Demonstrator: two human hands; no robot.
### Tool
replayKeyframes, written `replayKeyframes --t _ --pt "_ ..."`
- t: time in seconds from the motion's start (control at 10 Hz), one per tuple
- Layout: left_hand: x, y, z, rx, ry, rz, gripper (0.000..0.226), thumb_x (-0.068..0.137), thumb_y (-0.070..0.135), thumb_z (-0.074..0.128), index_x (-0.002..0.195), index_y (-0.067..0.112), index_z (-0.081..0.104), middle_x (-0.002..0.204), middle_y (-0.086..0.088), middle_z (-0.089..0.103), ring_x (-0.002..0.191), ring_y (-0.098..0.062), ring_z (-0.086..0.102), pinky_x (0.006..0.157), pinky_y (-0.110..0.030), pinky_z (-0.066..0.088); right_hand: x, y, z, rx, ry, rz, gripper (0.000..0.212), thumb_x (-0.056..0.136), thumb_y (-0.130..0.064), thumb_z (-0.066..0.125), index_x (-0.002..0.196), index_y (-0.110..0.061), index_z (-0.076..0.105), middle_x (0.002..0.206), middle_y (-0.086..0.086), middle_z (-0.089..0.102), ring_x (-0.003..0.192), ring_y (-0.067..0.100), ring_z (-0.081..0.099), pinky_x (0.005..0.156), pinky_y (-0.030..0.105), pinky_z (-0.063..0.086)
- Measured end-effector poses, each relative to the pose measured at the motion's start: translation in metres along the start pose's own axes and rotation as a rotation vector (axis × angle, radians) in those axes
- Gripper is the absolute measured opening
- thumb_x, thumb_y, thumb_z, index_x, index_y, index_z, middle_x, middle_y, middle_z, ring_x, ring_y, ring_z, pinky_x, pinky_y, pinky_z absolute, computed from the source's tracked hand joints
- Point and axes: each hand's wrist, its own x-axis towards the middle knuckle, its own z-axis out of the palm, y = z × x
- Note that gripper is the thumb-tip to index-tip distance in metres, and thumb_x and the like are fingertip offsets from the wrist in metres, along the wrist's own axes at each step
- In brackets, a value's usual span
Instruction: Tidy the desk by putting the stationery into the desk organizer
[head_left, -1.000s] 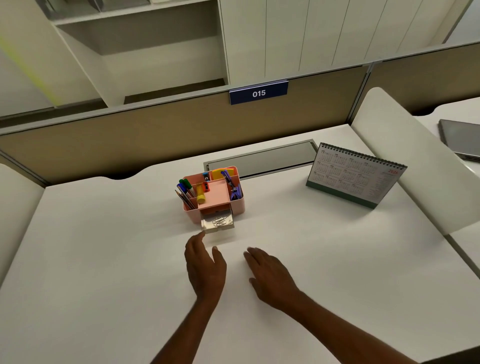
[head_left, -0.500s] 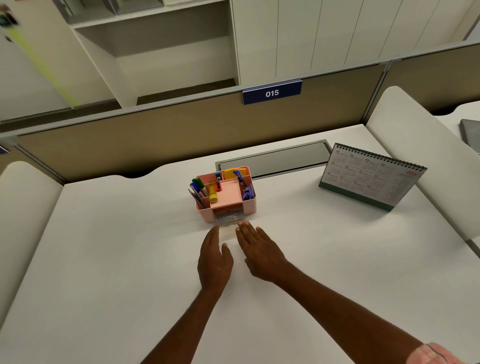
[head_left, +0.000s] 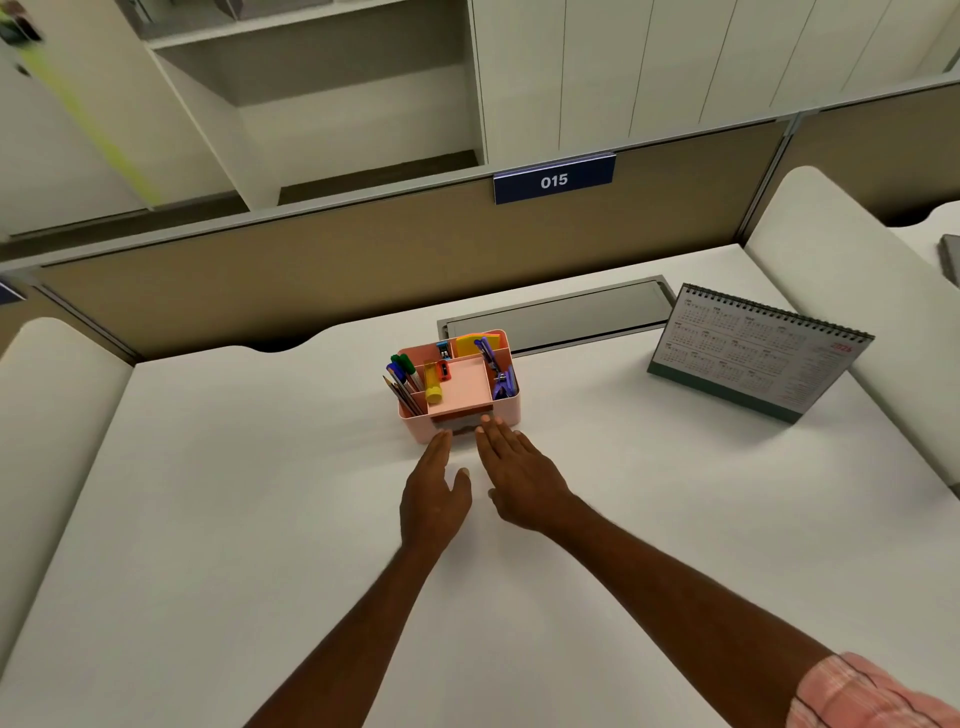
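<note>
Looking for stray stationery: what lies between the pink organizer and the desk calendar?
Nothing: in the head view, only bare white desk lies between the organizer and the calendar.

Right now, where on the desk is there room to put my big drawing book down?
The widest bare patch is on the left of the white desk, between the pink organizer and the padded side panel. Another lies in front of the calendar, right of the right hand. It is crowded just in front of the organizer, where the left hand also reaches.

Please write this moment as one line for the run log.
phase: closing drawer | left hand: open, flat | right hand: open, fingertips at drawer | organizer: stationery inside
</note>
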Motion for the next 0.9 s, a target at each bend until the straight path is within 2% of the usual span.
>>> replayKeyframes --t 0.4,0.6,0.8,0.9 --pt "0.018 -0.001 0.000 0.023 -0.013 0.029 0.067 0.101 0.025 0.068 0.161 0.020 0.039 0.165 0.000 0.041 0.150 -0.022 0.044 0.117 -0.037 0.042 0.012 0.004 -0.003 -0.017 -0.019 0.029 0.091 0.098 -0.025 0.068 0.163 -0.010 0.006 0.172 0.010 0.002 0.159 0.028 0.001 0.126 0.042 0.010" --pt "0.015 0.002 0.001 0.011 -0.027 -0.021 0.070 0.100 0.027 0.069 0.162 0.023 0.035 0.166 0.001 0.038 0.150 -0.023 0.044 0.117 -0.038 0.043 0.011 0.003 -0.004 -0.013 -0.021 0.034 0.091 0.098 -0.024 0.068 0.163 -0.012 0.006 0.172 0.009 0.003 0.159 0.028 0.001 0.125 0.042 0.012" --pt "0.018 0.009 -0.002 0.124 -0.192 -0.204 0.080 0.101 0.050 0.061 0.165 0.025 0.020 0.169 -0.004 0.033 0.152 -0.030 0.040 0.117 -0.045 0.042 0.007 0.008 -0.019 -0.004 -0.023 0.029 0.092 0.098 -0.024 0.068 0.163 -0.011 0.006 0.172 0.010 0.004 0.159 0.028 0.003 0.126 0.043 0.015" --pt "0.020 0.012 -0.006 0.218 -0.271 -0.248 0.077 0.101 0.058 0.057 0.163 0.023 0.028 0.167 -0.005 0.038 0.150 -0.030 0.043 0.117 -0.046 0.042 0.002 0.012 -0.035 -0.004 -0.080 0.022 0.088 0.099 -0.025 0.067 0.163 -0.011 0.008 0.172 0.009 0.007 0.159 0.028 0.008 0.125 0.042 0.019"
